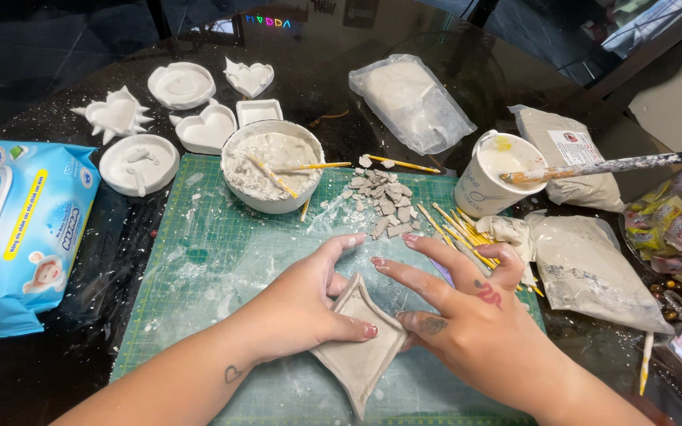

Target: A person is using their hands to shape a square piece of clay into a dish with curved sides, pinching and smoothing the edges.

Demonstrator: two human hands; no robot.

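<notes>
A grey diamond-shaped clay dish (359, 356) lies on the green cutting mat (222, 260) near the front edge. My left hand (305, 304) rests on its left rim, thumb pressed into the dish and fingers stretched out above it. My right hand (459, 312) touches the dish's right edge with its fingers spread flat over the mat. Neither hand grips a tool.
A white bowl of plaster (272, 164) with sticks, broken clay bits (384, 201), yellow sticks (459, 229), a paper cup (499, 175) with a brush, plastic bags of powder (586, 264), white moulds (181, 85) and a blue wipes pack (17, 229) surround the mat.
</notes>
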